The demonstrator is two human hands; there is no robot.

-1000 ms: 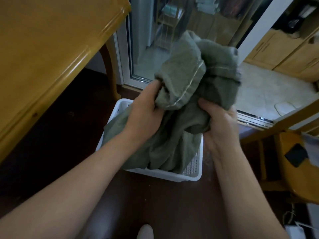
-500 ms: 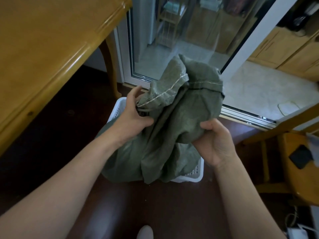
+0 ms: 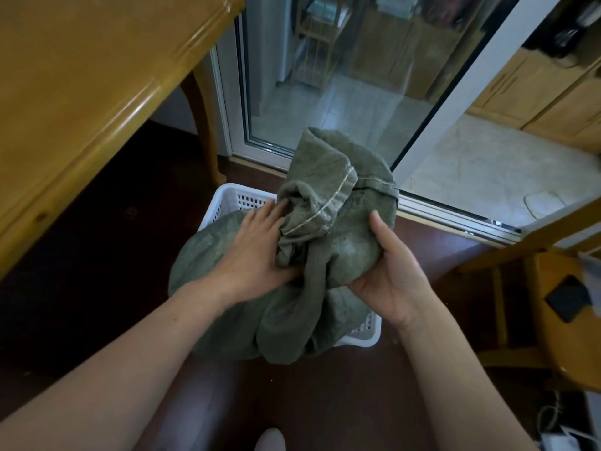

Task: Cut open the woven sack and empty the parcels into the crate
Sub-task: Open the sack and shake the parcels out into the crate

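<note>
Pressing limp woven sack [image 3: 328, 190] over crate [image 3: 227, 198] with straight left hand [image 3: 257, 255] fingers, gripping a fold in curled right hand [image 3: 388, 278] fingers; probably emptied, parcels unseen.

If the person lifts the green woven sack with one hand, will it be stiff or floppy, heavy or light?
Probably floppy: the green woven sack crumples into deep folds and drapes over the white crate. Likely light for its size: the right hand cups a big bunch from below while the left hand only presses on it.
</note>
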